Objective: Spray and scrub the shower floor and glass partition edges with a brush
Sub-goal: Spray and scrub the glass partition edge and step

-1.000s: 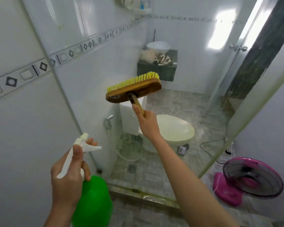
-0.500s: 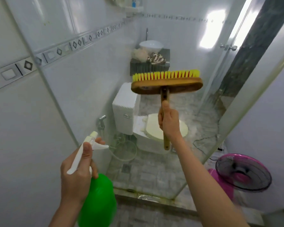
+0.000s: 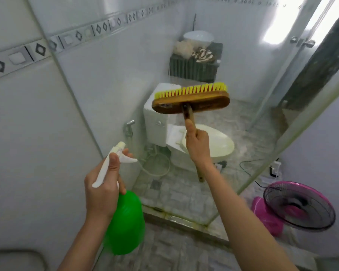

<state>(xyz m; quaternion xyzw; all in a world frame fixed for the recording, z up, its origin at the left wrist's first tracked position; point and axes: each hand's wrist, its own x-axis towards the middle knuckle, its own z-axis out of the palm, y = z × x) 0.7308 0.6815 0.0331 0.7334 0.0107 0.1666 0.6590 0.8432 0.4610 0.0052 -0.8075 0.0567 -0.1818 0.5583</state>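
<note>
My right hand [image 3: 198, 145] grips the wooden handle of a scrub brush [image 3: 191, 101], whose head is held up at chest height with its yellow and red bristles pointing away. My left hand [image 3: 104, 190] holds a green spray bottle [image 3: 125, 223] by its white trigger head [image 3: 117, 159], with the nozzle aimed right toward the glass partition [image 3: 114, 98]. Beyond the glass lies the grey tiled shower floor [image 3: 176, 196], and the partition's bottom edge [image 3: 176, 217] looks stained.
Behind the glass stand a white toilet [image 3: 209, 143], a coiled bidet hose [image 3: 157, 163] and a dark cabinet with a basin [image 3: 196, 67]. A pink fan [image 3: 296, 208] sits on the floor at the right. White tiled wall fills the left side.
The brush has swung from the left to the middle and levelled out, then dropped a little. The spray bottle has risen and moved right, toward the glass.
</note>
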